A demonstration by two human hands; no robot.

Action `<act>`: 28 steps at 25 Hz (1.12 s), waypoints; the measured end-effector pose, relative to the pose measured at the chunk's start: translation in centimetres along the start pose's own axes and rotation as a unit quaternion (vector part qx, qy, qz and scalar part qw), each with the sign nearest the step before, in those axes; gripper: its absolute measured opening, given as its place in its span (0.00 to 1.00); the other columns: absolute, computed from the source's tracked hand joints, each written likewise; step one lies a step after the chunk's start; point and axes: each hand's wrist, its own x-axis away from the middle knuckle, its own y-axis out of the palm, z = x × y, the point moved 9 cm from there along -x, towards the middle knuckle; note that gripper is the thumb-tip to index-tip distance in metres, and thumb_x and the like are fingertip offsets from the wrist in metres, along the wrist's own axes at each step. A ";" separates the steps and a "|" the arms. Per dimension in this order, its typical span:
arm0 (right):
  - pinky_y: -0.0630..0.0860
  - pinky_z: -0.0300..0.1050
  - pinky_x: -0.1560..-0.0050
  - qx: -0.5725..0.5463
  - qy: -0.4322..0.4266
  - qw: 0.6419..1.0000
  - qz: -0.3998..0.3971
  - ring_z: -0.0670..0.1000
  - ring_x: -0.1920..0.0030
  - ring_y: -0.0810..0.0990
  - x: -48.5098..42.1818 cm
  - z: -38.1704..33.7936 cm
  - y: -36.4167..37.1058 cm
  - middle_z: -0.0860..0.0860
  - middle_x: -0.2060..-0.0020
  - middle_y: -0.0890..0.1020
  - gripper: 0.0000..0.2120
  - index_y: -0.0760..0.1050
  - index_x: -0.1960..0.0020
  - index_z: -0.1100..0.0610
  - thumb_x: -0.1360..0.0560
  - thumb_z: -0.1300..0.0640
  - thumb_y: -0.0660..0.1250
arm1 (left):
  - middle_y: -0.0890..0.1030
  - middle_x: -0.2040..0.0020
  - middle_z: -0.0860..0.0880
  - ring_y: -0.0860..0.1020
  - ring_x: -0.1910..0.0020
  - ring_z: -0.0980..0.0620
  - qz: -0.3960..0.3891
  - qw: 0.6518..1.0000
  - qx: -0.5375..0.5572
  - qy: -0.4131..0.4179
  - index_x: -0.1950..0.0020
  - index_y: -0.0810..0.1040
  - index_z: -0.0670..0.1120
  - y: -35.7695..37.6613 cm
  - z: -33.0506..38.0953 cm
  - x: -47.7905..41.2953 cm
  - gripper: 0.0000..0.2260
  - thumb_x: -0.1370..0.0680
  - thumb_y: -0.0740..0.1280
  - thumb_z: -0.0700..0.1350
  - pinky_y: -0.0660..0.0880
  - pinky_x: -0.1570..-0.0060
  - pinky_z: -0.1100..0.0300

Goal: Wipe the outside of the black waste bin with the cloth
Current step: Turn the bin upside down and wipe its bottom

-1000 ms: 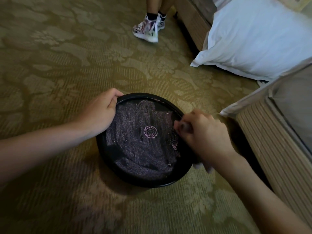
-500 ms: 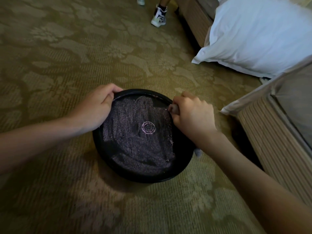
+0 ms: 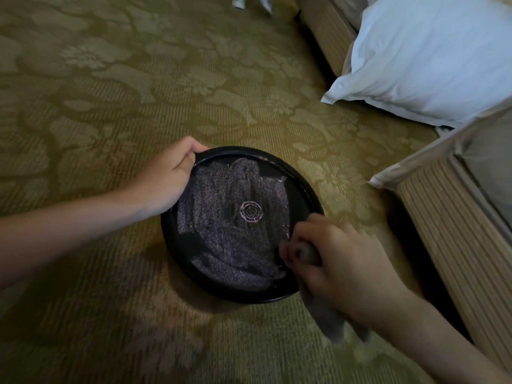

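The round black waste bin (image 3: 177,245) stands on the carpet, seen from above with its circular face toward me. My left hand (image 3: 169,176) grips its upper left rim, fingers curled over the edge. My right hand (image 3: 340,261) is at the bin's lower right side, blurred, and holds a grey cloth (image 3: 329,320) that hangs below the palm against the bin's outer edge.
Patterned olive carpet (image 3: 110,92) surrounds the bin. A white pillow (image 3: 421,56) lies on the floor at the upper right. A ribbed bed base (image 3: 454,234) runs along the right. Another person's shoes (image 3: 238,0) show at the top edge.
My right hand with the cloth has slid from the bin's upper right rim down to its lower right side. My left hand keeps its grip. The person's shoes have stepped further away.
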 end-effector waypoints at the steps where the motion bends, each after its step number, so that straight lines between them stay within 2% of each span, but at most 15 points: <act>1: 0.73 0.48 0.66 0.010 0.015 0.999 0.027 0.52 0.60 0.80 -1.5 0.8 0.0 0.45 0.58 0.76 0.11 0.73 0.56 0.49 0.22 0.43 0.65 | 0.77 0.50 0.54 0.74 0.53 0.58 -0.006 1.000 0.003 0.000 0.42 0.74 0.48 0.0 0.0 -0.1 0.13 0.15 0.51 0.44 0.67 0.60 0.62; 3: 0.69 0.47 0.65 0.036 0.053 0.994 0.092 0.57 0.58 0.81 -4.9 2.7 -0.5 0.47 0.57 0.78 0.10 0.74 0.55 0.51 0.21 0.45 0.65 | 0.77 0.50 0.53 0.75 0.53 0.57 -0.010 1.000 0.000 0.001 0.42 0.74 0.49 0.1 0.0 -0.2 0.12 0.15 0.51 0.45 0.67 0.60 0.61; 5: 0.65 0.47 0.63 0.054 0.076 0.990 0.109 0.61 0.56 0.81 -8.0 3.9 -0.5 0.50 0.55 0.79 0.08 0.75 0.54 0.52 0.22 0.48 0.64 | 0.77 0.50 0.53 0.75 0.54 0.57 -0.009 1.000 -0.006 0.002 0.43 0.74 0.49 0.0 0.0 -0.3 0.12 0.15 0.51 0.45 0.67 0.60 0.61; 7: 0.64 0.47 0.63 0.063 0.070 0.989 0.116 0.61 0.56 0.80 -9.0 3.8 -0.2 0.50 0.55 0.78 0.08 0.75 0.53 0.53 0.22 0.49 0.64 | 0.77 0.52 0.55 0.75 0.55 0.58 -0.009 1.000 -0.011 -0.003 0.43 0.74 0.50 -0.1 0.1 -0.3 0.13 0.15 0.50 0.45 0.67 0.62 0.61; 9: 0.65 0.45 0.64 0.026 0.068 0.990 0.121 0.58 0.57 0.81 -7.5 3.8 -0.4 0.47 0.57 0.78 0.10 0.75 0.54 0.51 0.21 0.45 0.64 | 0.77 0.53 0.57 0.75 0.55 0.58 -0.010 1.000 -0.014 -0.001 0.43 0.74 0.50 -0.1 0.3 -0.2 0.13 0.15 0.50 0.45 0.66 0.62 0.62; 10: 0.67 0.45 0.64 -0.011 0.060 0.993 0.104 0.55 0.58 0.81 -6.0 3.4 -0.5 0.45 0.58 0.78 0.12 0.75 0.55 0.51 0.21 0.43 0.64 | 0.77 0.54 0.58 0.75 0.55 0.59 -0.011 1.000 -0.011 0.000 0.43 0.74 0.49 -0.1 0.4 -0.2 0.13 0.15 0.50 0.44 0.66 0.62 0.62; 12: 0.73 0.48 0.65 -0.081 0.002 0.997 0.022 0.48 0.61 0.80 -2.3 0.8 0.2 0.44 0.61 0.78 0.15 0.74 0.57 0.49 0.23 0.38 0.63 | 0.77 0.53 0.58 0.75 0.55 0.60 -0.014 1.000 0.000 0.002 0.42 0.74 0.48 -0.1 0.4 -0.1 0.13 0.15 0.50 0.44 0.67 0.62 0.63; 14: 0.74 0.48 0.67 -0.094 -0.050 0.994 -0.023 0.45 0.63 0.78 0.5 -1.9 0.6 0.43 0.61 0.76 0.15 0.72 0.58 0.48 0.24 0.36 0.61 | 0.77 0.52 0.56 0.75 0.55 0.59 -0.010 1.000 0.012 0.003 0.42 0.75 0.48 0.0 0.2 -0.1 0.13 0.15 0.51 0.44 0.67 0.61 0.63; 16: 0.74 0.49 0.68 -0.079 -0.060 0.995 0.013 0.46 0.63 0.79 -0.1 -2.0 0.3 0.44 0.60 0.75 0.13 0.73 0.57 0.48 0.24 0.39 0.64 | 0.78 0.52 0.56 0.75 0.57 0.62 -0.003 1.000 0.012 -0.002 0.42 0.75 0.48 0.0 0.0 0.0 0.13 0.15 0.51 0.44 0.68 0.61 0.65; 19: 0.73 0.48 0.64 -0.014 0.024 0.994 0.107 0.55 0.59 0.81 -5.3 1.7 -0.4 0.46 0.59 0.78 0.10 0.76 0.55 0.50 0.22 0.45 0.65 | 0.78 0.54 0.55 0.74 0.62 0.67 -0.002 1.000 -0.004 0.001 0.44 0.75 0.50 -0.1 -0.1 -0.2 0.13 0.15 0.51 0.43 0.68 0.65 0.72; 21: 0.67 0.46 0.63 0.014 0.074 0.989 0.130 0.59 0.58 0.81 -8.5 4.2 -0.7 0.48 0.60 0.78 0.10 0.76 0.55 0.52 0.21 0.47 0.64 | 0.79 0.53 0.51 0.75 0.59 0.62 0.004 1.000 -0.009 0.004 0.45 0.75 0.52 -0.1 0.0 -0.4 0.13 0.15 0.51 0.44 0.69 0.62 0.66; 24: 0.63 0.46 0.63 0.039 0.057 0.988 0.136 0.60 0.58 0.80 -9.5 4.2 -0.2 0.49 0.57 0.79 0.08 0.76 0.55 0.52 0.22 0.48 0.64 | 0.78 0.52 0.53 0.75 0.57 0.59 0.008 1.000 -0.024 0.002 0.44 0.76 0.52 -0.3 -0.1 -0.4 0.13 0.16 0.51 0.44 0.67 0.62 0.63; 26: 0.63 0.45 0.64 0.037 0.042 0.987 0.151 0.58 0.59 0.80 -7.8 3.5 -0.4 0.47 0.56 0.78 0.10 0.76 0.54 0.50 0.21 0.45 0.65 | 0.78 0.53 0.52 0.75 0.56 0.57 -0.002 1.000 -0.027 0.000 0.43 0.75 0.50 -0.2 -0.2 -0.3 0.13 0.15 0.51 0.45 0.67 0.62 0.61; 28: 0.68 0.45 0.66 0.007 0.027 0.993 0.119 0.56 0.60 0.80 -5.2 2.4 -0.2 0.46 0.58 0.77 0.11 0.75 0.55 0.49 0.21 0.43 0.65 | 0.78 0.53 0.52 0.76 0.55 0.54 -0.011 1.000 -0.025 -0.001 0.42 0.74 0.50 -0.1 -0.1 -0.2 0.12 0.15 0.51 0.46 0.69 0.61 0.59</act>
